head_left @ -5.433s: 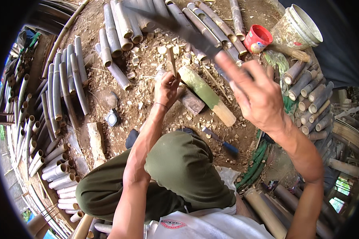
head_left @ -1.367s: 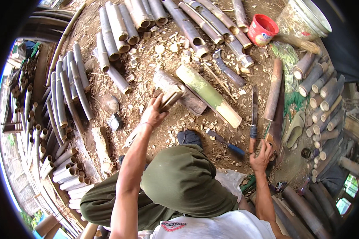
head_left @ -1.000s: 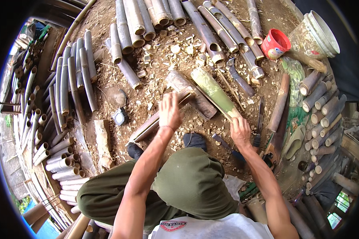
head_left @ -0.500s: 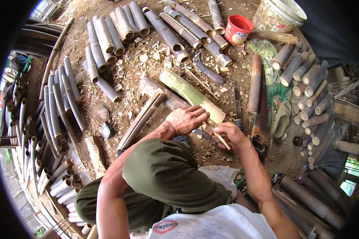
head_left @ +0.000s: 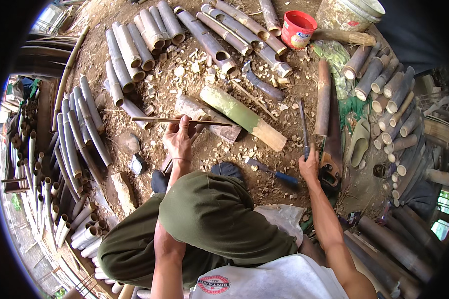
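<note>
The thin bamboo strip [head_left: 179,120] is long, flat and pale brown, about as slim as a ruler's edge. It lies level, just above the dirt, held up near its middle. The left hand [head_left: 178,139] holds it, with the fingers pinched tight around the strip. One end pokes out to the left and the other reaches right, over a short wooden block [head_left: 209,119].

The right hand [head_left: 309,164] is closed around the handle of a long knife [head_left: 303,127]. Its dark metal blade points away from the person and rests on the ground.

Big things first. The ground [head_left: 194,74] is brown dirt, covered in small pale wood chips. Many bamboo tubes [head_left: 134,45] lie in rows on it. They are round, hollow and grey-brown. A thick green bamboo log [head_left: 242,117] lies slanted beside the block. It looks smooth, with a pale cut end. A hand saw [head_left: 332,144] with a wide rusty blade lies near the right hand. A round red plastic tub [head_left: 298,29] stands at the top. A small tool with a blue handle [head_left: 274,173] lies on the dirt near the knee.
</note>
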Demonstrator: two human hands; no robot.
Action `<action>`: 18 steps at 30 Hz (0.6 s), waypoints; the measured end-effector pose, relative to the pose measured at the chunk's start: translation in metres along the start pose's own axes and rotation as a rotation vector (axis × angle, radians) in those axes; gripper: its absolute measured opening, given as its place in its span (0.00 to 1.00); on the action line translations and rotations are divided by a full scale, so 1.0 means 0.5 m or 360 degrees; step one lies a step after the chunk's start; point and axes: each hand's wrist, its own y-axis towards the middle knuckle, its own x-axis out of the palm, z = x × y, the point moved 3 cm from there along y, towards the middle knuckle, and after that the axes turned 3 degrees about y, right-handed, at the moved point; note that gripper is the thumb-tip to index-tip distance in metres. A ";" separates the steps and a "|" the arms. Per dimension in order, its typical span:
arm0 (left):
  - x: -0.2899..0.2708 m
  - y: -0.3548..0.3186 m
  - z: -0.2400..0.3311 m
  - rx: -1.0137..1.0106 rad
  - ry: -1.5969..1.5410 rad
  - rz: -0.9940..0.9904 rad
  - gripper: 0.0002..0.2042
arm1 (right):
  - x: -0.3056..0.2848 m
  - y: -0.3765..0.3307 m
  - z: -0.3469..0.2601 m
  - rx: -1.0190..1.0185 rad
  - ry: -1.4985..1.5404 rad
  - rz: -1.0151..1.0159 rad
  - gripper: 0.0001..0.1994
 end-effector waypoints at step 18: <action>-0.071 -0.017 -0.127 0.0092 0.0019 0.0280 0.08 | 0.025 -0.167 -0.356 -0.0613 -0.0008 -0.0588 0.17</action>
